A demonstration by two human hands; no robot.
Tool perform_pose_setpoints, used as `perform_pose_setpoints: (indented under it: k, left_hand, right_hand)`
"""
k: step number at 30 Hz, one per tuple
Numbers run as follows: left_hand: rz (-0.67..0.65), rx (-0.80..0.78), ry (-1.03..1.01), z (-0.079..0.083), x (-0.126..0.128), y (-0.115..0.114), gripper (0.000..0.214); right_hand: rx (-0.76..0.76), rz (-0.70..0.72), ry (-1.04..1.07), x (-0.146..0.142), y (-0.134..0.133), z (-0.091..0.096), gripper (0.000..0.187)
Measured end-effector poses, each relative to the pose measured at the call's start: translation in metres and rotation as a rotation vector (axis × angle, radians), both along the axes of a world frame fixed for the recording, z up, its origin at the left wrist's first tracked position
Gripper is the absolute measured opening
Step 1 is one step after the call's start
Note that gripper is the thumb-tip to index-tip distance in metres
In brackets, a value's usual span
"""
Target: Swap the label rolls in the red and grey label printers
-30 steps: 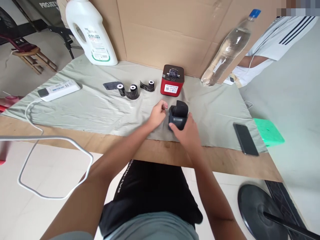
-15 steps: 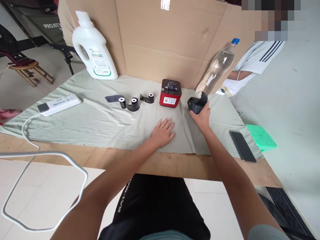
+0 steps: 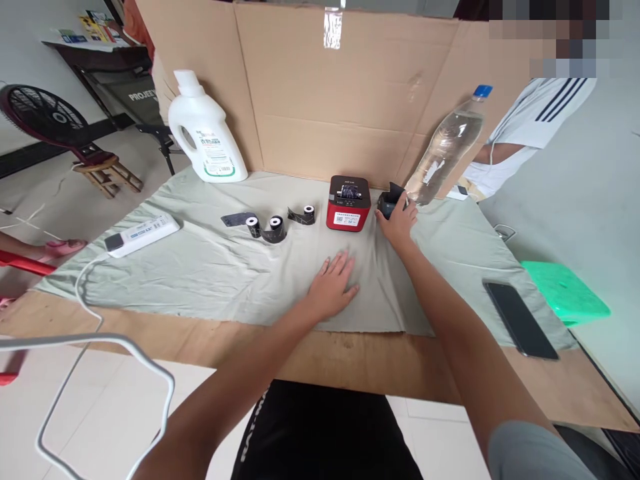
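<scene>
My left hand (image 3: 332, 285) lies flat on the cloth with its fingers spread, holding nothing. My right hand (image 3: 399, 223) is closed around a small black case-like object (image 3: 385, 202) with a flap standing up; my fingers hide much of it. Just left of it stands a red box-shaped device (image 3: 349, 207) with a black top and a dark patterned roll in its opening. Further left, a pair of dark patterned tape rolls (image 3: 275, 225) lie with their strip unwound. Another dark roll (image 3: 309, 214) lies between them and the red device.
A water bottle (image 3: 443, 150) leans against the cardboard screen (image 3: 325, 87) behind my right hand. A white detergent jug (image 3: 210, 140) and a power strip (image 3: 143, 235) stand left. A phone (image 3: 520, 319) lies at right. Beyond the screen a person's white sleeve (image 3: 563, 110) shows.
My right hand has moved the black object back and left, closer to the red device. My left hand stays flat on the cloth. The camera view has shifted.
</scene>
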State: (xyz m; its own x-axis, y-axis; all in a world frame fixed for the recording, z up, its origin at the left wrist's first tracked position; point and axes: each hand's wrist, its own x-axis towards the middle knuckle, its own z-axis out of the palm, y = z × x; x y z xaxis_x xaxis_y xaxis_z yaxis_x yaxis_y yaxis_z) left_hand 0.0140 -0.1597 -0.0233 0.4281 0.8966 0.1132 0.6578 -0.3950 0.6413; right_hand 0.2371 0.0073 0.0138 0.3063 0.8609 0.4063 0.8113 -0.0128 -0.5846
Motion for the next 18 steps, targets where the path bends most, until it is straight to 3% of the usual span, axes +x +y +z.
perform_pose_setpoints:
  k: [3,6,8,10,13,18]
  left_hand:
    - [0.250,-0.025,-0.438,0.011,-0.009,0.051,0.081]
    - [0.475,-0.129,-0.761,0.030,-0.009,0.120,0.070]
    - [0.463,-0.187,-0.840,0.039,-0.002,0.152,0.046]
    - [0.403,-0.101,-0.871,0.040,0.006,0.163,0.037]
    - [0.354,0.049,-0.868,0.033,0.009,0.137,0.038]
    - [0.289,0.054,-0.732,0.022,-0.010,0.038,0.055]
  right_hand:
    - [0.041,0.313,0.101,-0.011,-0.015,-0.006,0.078]
    - [-0.033,0.542,0.310,-0.033,-0.024,-0.010,0.090]
    - [-0.025,0.569,0.359,-0.049,-0.024,-0.009,0.095]
    - [0.005,0.482,0.338,-0.063,-0.025,-0.006,0.091]
    - [0.029,0.356,0.280,-0.071,-0.040,-0.003,0.082]
    - [0.077,0.409,0.209,-0.064,-0.126,-0.013,0.077]
